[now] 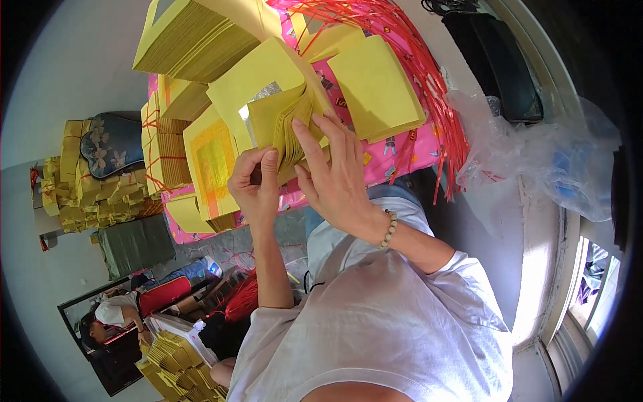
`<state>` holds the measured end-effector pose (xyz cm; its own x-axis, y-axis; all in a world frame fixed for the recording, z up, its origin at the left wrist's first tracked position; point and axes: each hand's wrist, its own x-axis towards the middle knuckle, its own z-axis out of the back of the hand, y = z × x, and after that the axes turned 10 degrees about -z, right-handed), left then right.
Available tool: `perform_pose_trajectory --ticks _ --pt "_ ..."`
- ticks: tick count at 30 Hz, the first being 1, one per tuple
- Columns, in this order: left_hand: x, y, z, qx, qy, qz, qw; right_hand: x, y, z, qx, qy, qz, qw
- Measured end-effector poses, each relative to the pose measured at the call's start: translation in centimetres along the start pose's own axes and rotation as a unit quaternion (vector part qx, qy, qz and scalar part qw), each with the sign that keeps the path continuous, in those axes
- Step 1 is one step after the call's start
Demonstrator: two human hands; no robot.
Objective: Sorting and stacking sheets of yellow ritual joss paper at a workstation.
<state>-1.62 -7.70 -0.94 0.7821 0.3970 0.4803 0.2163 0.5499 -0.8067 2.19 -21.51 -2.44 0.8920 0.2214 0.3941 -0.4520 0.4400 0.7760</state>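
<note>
A fanned stack of thin yellow paper sheets [281, 120] lies on a larger yellow paper pile [264, 67], and a silver patch [258, 100] shows under its folded-back corner. My left hand [256, 187] is closed at the stack's near edge, thumb against curled fingers, pinching the sheets there. My right hand [338, 174], with a bead bracelet at the wrist, reaches over the stack's right side. Its fingers are stretched and apart, the tips touching the fanned edges. Left of the stack is yellow paper with a gold square [213, 161].
A pink patterned cloth [402, 151] covers the table. Another yellow stack [376, 87] lies right, beside red strings [432, 87] hanging over the edge. Tied bundles [161, 147] stand left. A plastic bag [536, 154] is at far right. Another person [117, 311] is at lower left.
</note>
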Motion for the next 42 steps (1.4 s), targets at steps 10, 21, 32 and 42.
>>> perform_pose_trajectory --ticks 10,21,32,42 --pt "0.0 0.4 0.2 0.016 0.004 0.002 1.000 -0.2 -0.4 0.3 0.111 -0.077 -0.002 0.991" --pt "0.0 -0.1 -0.2 0.063 0.001 -0.059 0.996 1.4 -0.8 1.6 0.116 -0.049 -0.013 0.992" --pt "0.6 -1.5 0.5 0.195 0.087 -0.158 0.964 5.4 -0.8 4.0 0.042 0.088 -0.013 0.995" --pt "1.8 -2.0 3.4 0.051 0.231 -0.172 0.956 6.2 0.2 2.4 0.040 0.055 -0.012 0.998"
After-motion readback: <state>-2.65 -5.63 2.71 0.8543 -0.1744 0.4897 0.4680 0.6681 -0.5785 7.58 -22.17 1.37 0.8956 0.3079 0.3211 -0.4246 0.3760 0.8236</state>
